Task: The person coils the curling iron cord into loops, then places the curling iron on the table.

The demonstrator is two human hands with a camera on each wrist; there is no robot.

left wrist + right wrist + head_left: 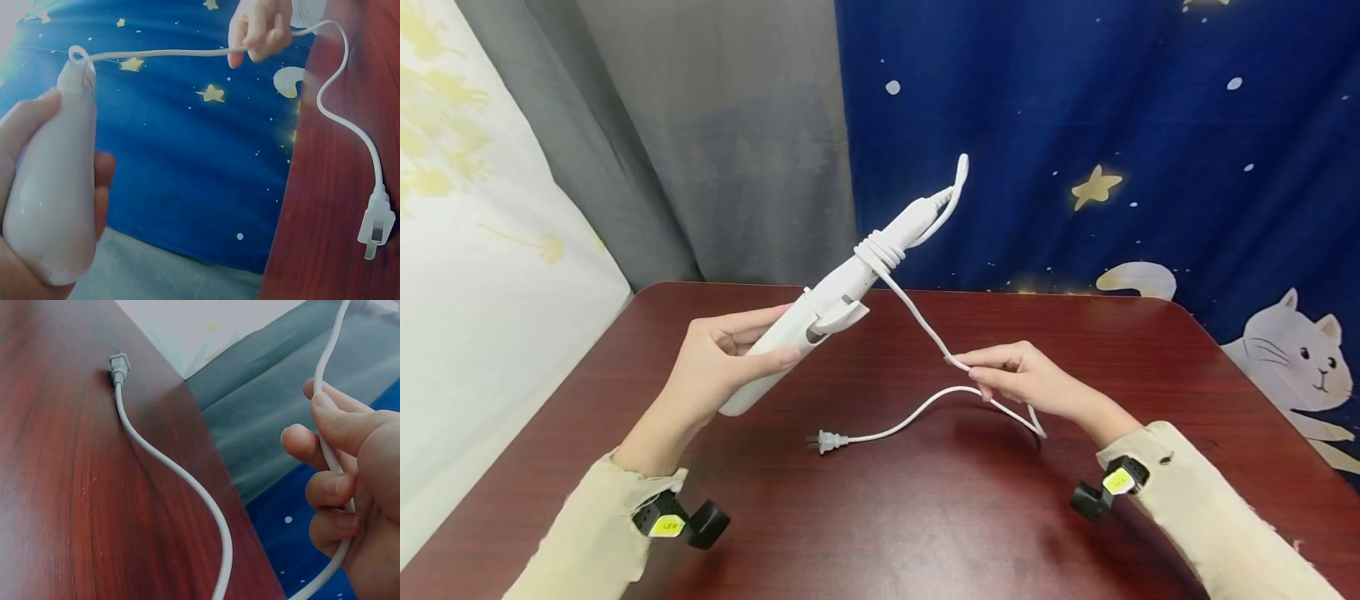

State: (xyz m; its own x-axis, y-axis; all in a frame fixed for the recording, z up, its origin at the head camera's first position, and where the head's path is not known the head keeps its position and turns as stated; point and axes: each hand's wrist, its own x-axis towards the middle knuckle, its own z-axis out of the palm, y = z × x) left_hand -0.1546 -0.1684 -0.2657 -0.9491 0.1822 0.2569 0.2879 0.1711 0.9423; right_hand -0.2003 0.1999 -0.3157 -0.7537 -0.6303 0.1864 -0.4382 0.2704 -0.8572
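Observation:
My left hand grips a white curling iron by its wide end, thumb along the near side, and holds it slanted up to the right above the table. A small lever stands out midway along the iron. Several turns of the white cord are wound round its narrow handle, and a loop sticks out past the tip. My right hand pinches the cord between thumb and fingertips; in the right wrist view its other fingers curl round it. The two-pin plug lies on the table at the cord's free end.
Beneath both hands is a dark red wooden table. Behind it hang a grey curtain and a blue curtain with stars and a cat. White patterned cloth hangs at the left. Each sleeve carries a black wrist camera.

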